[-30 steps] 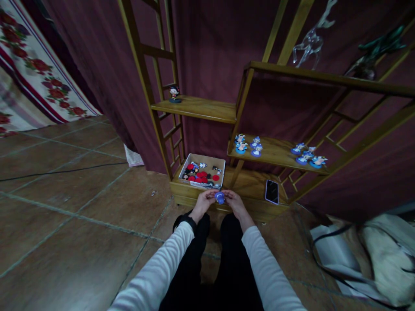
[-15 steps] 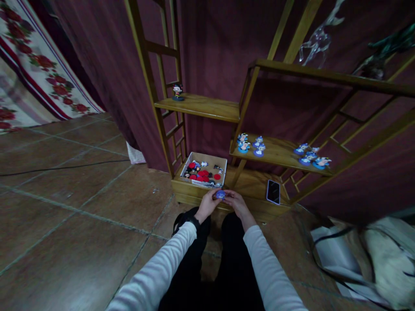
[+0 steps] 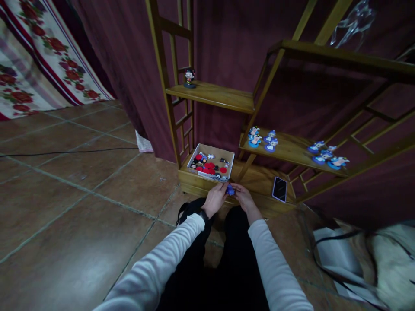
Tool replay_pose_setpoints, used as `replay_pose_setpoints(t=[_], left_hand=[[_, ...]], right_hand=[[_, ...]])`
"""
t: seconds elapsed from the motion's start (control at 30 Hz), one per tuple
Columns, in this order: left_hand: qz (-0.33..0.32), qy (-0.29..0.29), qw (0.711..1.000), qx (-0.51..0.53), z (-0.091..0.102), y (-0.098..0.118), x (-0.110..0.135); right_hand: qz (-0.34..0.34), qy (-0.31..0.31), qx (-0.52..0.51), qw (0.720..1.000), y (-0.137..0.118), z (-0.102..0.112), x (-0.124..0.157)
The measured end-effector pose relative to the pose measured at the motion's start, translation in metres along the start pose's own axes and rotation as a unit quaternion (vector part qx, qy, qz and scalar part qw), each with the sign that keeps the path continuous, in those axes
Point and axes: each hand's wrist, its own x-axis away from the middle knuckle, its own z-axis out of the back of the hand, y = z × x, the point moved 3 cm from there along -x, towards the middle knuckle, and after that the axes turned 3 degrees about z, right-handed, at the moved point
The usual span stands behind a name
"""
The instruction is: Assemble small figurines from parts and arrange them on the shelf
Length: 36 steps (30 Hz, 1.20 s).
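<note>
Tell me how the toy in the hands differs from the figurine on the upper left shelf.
The toy is purple; the figurine is dark-haired, on a dark base. The toy is held between the left hand and right hand; the figurine stands upright on the shelf. Both are small.

Head cam looks fwd/down over L hand (image 3: 216,199), R hand (image 3: 244,198) to shelf unit (image 3: 290,147).

Purple piece (image 3: 230,190) got turned between left hand (image 3: 215,199) and right hand (image 3: 244,198) (left fingers cover more of it now). Head view shifted: shelf (image 3: 282,149) sits further right, glass figure (image 3: 353,26) more cropped up top.
</note>
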Motion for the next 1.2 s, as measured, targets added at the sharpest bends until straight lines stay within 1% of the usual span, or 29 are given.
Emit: replay_pose_setpoints(t=[0.23, 0.43, 0.57, 0.77, 1.2], left_hand=[[-0.048, -0.006, 0.990, -0.136, -0.001, 0.005, 0.002], [-0.075, -0.011, 0.976, -0.206, 0.001, 0.010, 0.004], [-0.079, -0.016, 0.972, -0.222, 0.002, 0.011, 0.004], [-0.089, -0.005, 0.971, -0.224, 0.000, 0.010, 0.005], [-0.074, -0.010, 0.972, -0.221, -0.001, 0.012, 0.006]], right_hand=[[-0.008, 0.014, 0.006, 1.000, -0.002, 0.002, 0.001], [-0.003, 0.010, 0.016, 1.000, -0.003, 0.004, 0.002], [-0.009, 0.013, 0.012, 1.000, -0.003, 0.003, 0.002], [-0.013, 0.018, 0.019, 1.000, -0.006, 0.001, 0.004], [-0.013, 0.017, 0.041, 0.999, -0.003, 0.005, 0.004]])
